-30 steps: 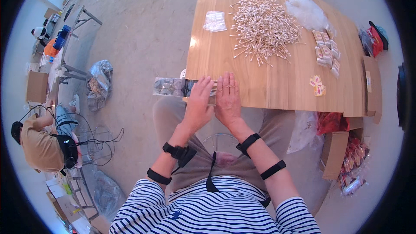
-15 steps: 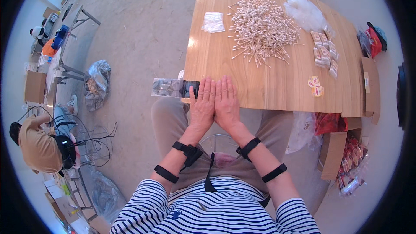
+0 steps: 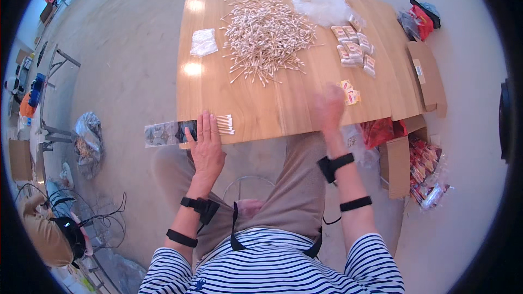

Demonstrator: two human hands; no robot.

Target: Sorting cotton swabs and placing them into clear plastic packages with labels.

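Observation:
My left hand (image 3: pixel 206 144) lies flat at the table's near left edge, fingers stretched, over one end of a neat row of cotton swabs (image 3: pixel 224 124). Beside its fingertips, a dark and clear plastic strip (image 3: pixel 162 134) sticks out past the table edge. My right hand (image 3: pixel 330 108) is smeared by motion next to several small yellow-and-white cards (image 3: pixel 350 92); whether it holds one cannot be made out. Farther back is a big loose heap of cotton swabs (image 3: pixel 267 35). Filled swab packs (image 3: pixel 353 51) lie to the right of the heap.
Flat clear bags (image 3: pixel 204 42) lie at the table's left, with a pile of clear plastic bags (image 3: pixel 321 4) at the back. Cardboard boxes (image 3: pixel 396 166) stand by the right side. A person (image 3: pixel 46 234) sits at the far left, near loose black cables.
My hands have parted: the right one has swung right to the cards, while the left stays by the plastic strip. A row of swabs now shows beside it. The view has shifted right.

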